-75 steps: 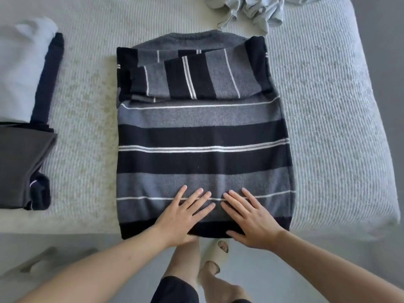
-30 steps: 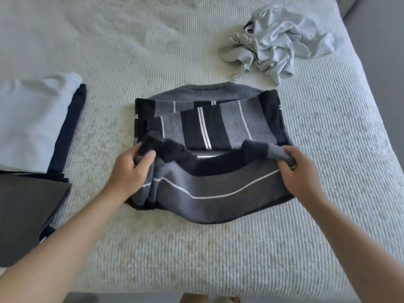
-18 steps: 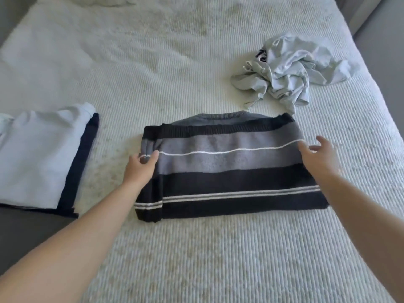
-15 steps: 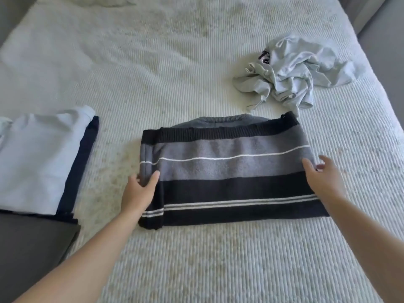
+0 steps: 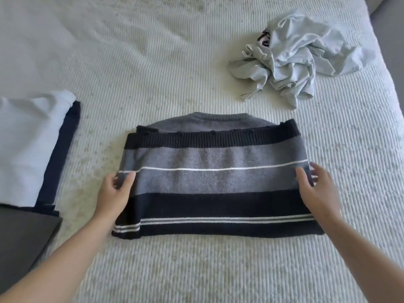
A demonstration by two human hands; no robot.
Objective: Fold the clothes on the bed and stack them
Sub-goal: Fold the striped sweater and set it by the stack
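Note:
A striped sweater (image 5: 214,182) in grey, black and white lies folded in half on the bed (image 5: 166,62), its collar showing at the far edge. My left hand (image 5: 113,193) pinches the sweater's left edge, thumb on top. At the right edge, my right hand (image 5: 317,189) holds it the same way, thumb on top and fingers over the side. A stack of folded clothes sits at the left: a light blue piece (image 5: 26,145) on a navy one (image 5: 59,154). A crumpled light grey garment (image 5: 295,55) lies at the far right.
A dark grey folded item (image 5: 21,241) lies at the near left beside the stack. The bed's right edge runs past the crumpled garment, with a grey surface (image 5: 389,9) beyond it. Bare ribbed cover stretches in front of and behind the sweater.
The sweater's lower half was lifted and folded up over the sleeves. Both hands then slid down its side edges towards me.

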